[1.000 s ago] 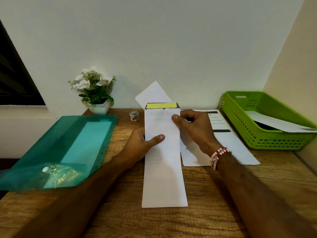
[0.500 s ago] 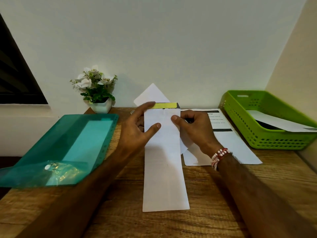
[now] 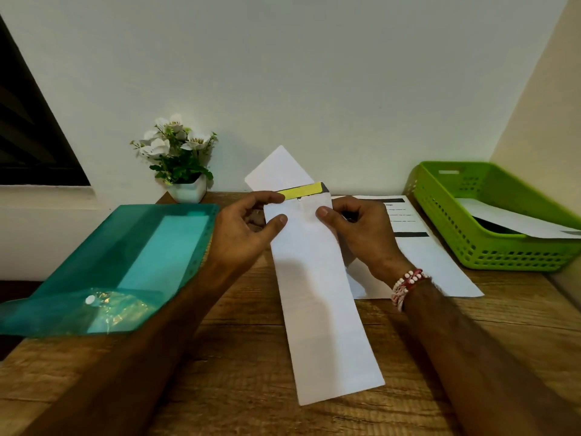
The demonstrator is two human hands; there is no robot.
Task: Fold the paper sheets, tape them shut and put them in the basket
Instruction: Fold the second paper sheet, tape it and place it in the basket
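Note:
A long, narrow folded white sheet (image 3: 320,297) lies on the wooden table (image 3: 251,357), running from the near edge to the back. A yellow and dark strip (image 3: 301,190) shows at its far end. My left hand (image 3: 245,228) pinches the sheet's far left corner between thumb and forefinger. My right hand (image 3: 355,228) grips the far right edge, thumb on top. Flat printed sheets (image 3: 434,253) lie under my right wrist. A green plastic basket (image 3: 490,243) at the right holds a folded sheet (image 3: 515,221).
A teal plastic folder (image 3: 125,259) lies at the left, overhanging the table edge. A small white pot of white flowers (image 3: 179,162) stands at the back by the wall. Another white paper (image 3: 276,171) leans against the wall behind the strip.
My left hand moved from the sheet's left side up to its far left corner and now pinches it. The sheet has swung slightly, its near end to the right.

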